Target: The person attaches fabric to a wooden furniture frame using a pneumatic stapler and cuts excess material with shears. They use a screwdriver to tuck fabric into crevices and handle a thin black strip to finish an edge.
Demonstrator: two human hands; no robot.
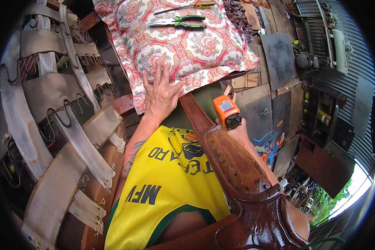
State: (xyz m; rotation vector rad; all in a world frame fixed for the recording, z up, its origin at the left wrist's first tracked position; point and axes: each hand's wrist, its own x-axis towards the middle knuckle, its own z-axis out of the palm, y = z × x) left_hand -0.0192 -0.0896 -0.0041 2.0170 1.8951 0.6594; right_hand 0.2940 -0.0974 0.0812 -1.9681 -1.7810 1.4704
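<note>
My left hand lies on the near edge of a floral-covered cushion, its fingers spread over the red and white fabric. Just right of it, my right hand grips an orange, black-ended tool that looks like a staple gun. The tool's nose is partly hidden beside the cushion's edge. Between my arms runs a carved, glossy brown wooden frame, which reaches down to the lower right. Green-and-black pliers lie on the cushion, with a yellow-handled screwdriver beyond them.
On the left stands a wooden frame with grey webbing straps and wire springs. Dark boards lie to the right, near a black rack with yellow spools. A green hose crosses the lower right.
</note>
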